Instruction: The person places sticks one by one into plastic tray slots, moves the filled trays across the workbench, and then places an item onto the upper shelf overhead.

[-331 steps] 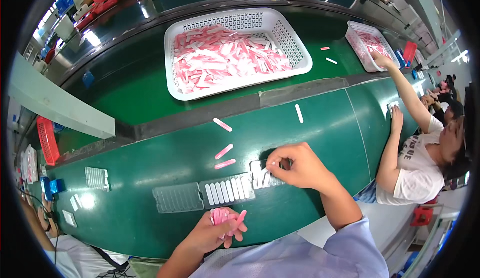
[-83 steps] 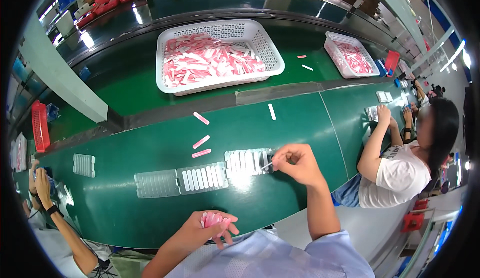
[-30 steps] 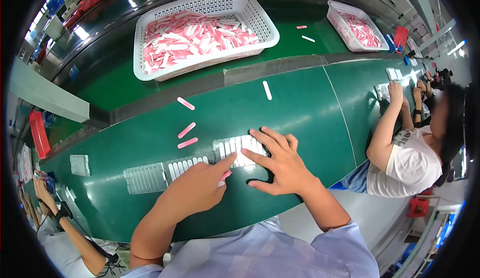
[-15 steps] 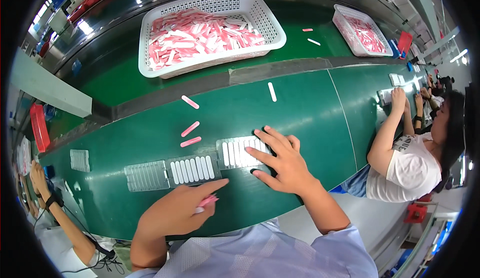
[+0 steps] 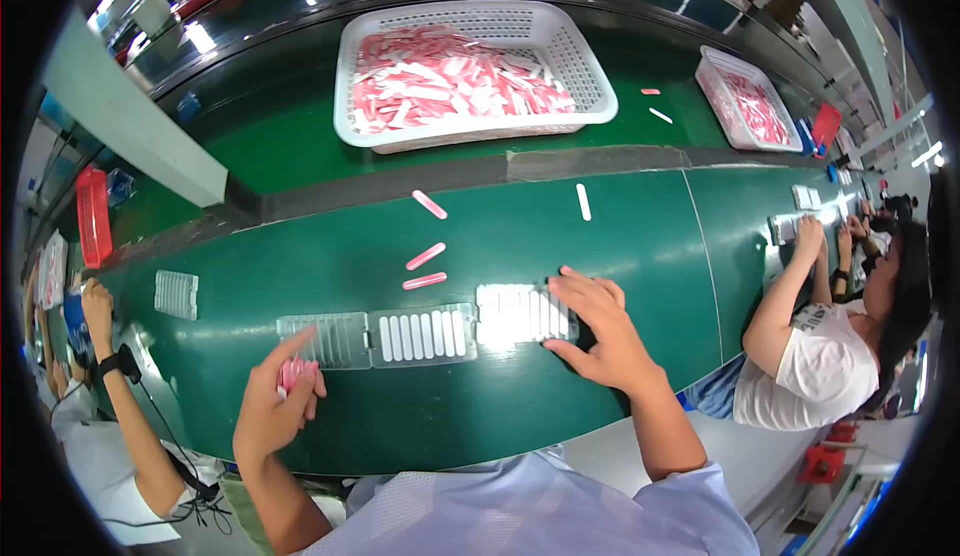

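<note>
Three clear slotted plastic trays lie in a joined row before me. White round-ended strips fill the middle tray (image 5: 423,336) and the right tray (image 5: 510,314); glare hides part of the latter. No strips show in the left tray (image 5: 345,344). My left hand (image 5: 278,396) is curled around a small bunch of pink-and-white strips (image 5: 297,374), its index finger pointing over the left tray's near left corner. With fingers stretched and apart, my right hand (image 5: 605,331) rests at the right tray's right end. Beyond the trays lie loose pink strips (image 5: 426,256) and a whitish strip (image 5: 584,202).
A white basket (image 5: 480,136) heaped with pink-and-white strips stands past a raised dark ledge (image 5: 400,181). A smaller filled basket (image 5: 725,121) sits farther right. Another slotted tray (image 5: 177,295) lies left. Co-workers' arms (image 5: 775,296) are at the right and left (image 5: 130,416).
My left hand has moved left, from the near edge of the middle tray to the left tray, still holding the strips. My right hand has slid to the right tray's end. The view has shifted.
</note>
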Demonstrator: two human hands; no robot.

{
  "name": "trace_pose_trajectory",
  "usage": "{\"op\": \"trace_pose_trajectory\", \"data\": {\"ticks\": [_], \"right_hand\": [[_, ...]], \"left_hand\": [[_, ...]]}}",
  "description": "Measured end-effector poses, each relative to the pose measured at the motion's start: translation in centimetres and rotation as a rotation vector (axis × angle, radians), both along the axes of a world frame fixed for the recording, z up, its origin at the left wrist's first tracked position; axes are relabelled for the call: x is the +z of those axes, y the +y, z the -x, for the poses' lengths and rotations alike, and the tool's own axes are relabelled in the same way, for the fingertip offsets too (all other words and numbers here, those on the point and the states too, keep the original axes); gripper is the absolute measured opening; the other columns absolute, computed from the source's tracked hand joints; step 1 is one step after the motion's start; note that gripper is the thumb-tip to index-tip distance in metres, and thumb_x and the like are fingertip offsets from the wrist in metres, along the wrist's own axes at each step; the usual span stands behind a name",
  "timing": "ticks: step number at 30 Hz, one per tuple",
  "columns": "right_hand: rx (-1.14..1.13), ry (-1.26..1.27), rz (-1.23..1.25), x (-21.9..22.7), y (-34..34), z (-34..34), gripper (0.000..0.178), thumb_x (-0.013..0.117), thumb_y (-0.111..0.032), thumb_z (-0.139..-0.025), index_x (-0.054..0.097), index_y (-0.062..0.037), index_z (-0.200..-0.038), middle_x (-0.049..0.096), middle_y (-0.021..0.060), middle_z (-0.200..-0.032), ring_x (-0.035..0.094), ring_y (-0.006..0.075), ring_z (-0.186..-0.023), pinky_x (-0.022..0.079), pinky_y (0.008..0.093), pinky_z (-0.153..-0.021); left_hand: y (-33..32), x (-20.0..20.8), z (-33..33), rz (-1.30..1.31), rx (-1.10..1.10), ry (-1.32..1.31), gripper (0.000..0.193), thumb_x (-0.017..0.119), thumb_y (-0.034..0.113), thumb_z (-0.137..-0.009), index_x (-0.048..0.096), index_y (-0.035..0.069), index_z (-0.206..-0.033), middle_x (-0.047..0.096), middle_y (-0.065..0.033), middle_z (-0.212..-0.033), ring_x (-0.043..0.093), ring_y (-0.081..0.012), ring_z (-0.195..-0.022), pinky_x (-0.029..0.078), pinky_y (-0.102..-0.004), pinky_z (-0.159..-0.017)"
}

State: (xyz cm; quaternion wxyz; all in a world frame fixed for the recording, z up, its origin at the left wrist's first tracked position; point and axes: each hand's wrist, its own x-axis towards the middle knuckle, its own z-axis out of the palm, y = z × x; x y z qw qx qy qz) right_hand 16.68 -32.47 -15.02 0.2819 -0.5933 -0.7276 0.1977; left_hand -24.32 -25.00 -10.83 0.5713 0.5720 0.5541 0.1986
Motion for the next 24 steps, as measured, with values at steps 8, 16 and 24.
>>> {"op": "trace_pose_trajectory", "data": {"ticks": [8, 16, 24], "right_hand": [[0.009, -0.042, 0.080, 1.2, -1.6, 0.8, 0.068, 0.083, -0.021, -0.076, 0.056, -0.0109, -0.137, 0.061, 0.0099, -0.137, 0.047, 0.0310, -0.139, 0.026, 0.0498, -0.114], [0.138, -0.286, 0.035, 4.0, 0.4, 6.2, 0.058, 0.079, -0.038, -0.080, 0.062, -0.0206, -0.133, 0.050, 0.0075, -0.148, 0.041, 0.0302, -0.142, 0.026, 0.0538, -0.109], [0.339, -0.371, -0.004, 3.1, 3.8, 9.3, 0.061, 0.075, -0.049, -0.081, 0.062, -0.0199, -0.132, 0.045, 0.0115, -0.152, 0.038, 0.0343, -0.142, 0.028, 0.0574, -0.108]], "left_hand": [[0.9, -0.7, 2.6, 0.065, -0.072, 0.040, 0.065, 0.051, -0.001, -0.094, 0.034, 0.011, -0.156, 0.058, -0.0010, -0.068, 0.046, -0.0065, -0.050, 0.040, -0.0232, -0.044], [1.3, -0.3, 2.8, 0.055, -0.141, 0.119, 0.066, 0.053, -0.001, -0.090, 0.039, 0.008, -0.153, 0.061, -0.0014, -0.071, 0.051, -0.0081, -0.057, 0.047, -0.0256, -0.058], [0.6, -1.4, 2.8, -0.211, -0.183, 0.251, 0.063, 0.052, 0.000, -0.090, 0.042, 0.007, -0.151, 0.061, -0.0060, -0.068, 0.054, -0.0123, -0.058, 0.050, -0.0282, -0.064]]}}
